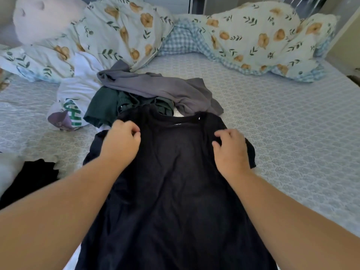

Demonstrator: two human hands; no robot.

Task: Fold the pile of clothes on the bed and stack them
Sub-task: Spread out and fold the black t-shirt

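The lower hem of the black t-shirt (175, 191) runs off the bottom of the view, and its left sleeve is largely covered by the left forearm, so how that sleeve lies cannot be told. The shirt lies spread flat on the bed (282, 123), neck away from the person, plain and dark, with a small label just visible inside the collar. The left hand (121, 142) has its fingers curled, pinching the fabric at the left shoulder; the right hand (230, 148) pinches the right shoulder the same way, so each grip is closed on cloth. Just beyond both hands lies the unfolded pile: a grey garment (161, 90) over a dark green garment (105, 110), with a white printed garment (78, 94) to the left of it. Near the left forearm lies another black garment (31, 178), partly cut off. A floral duvet (253, 36) is bunched along the far side of the bed.
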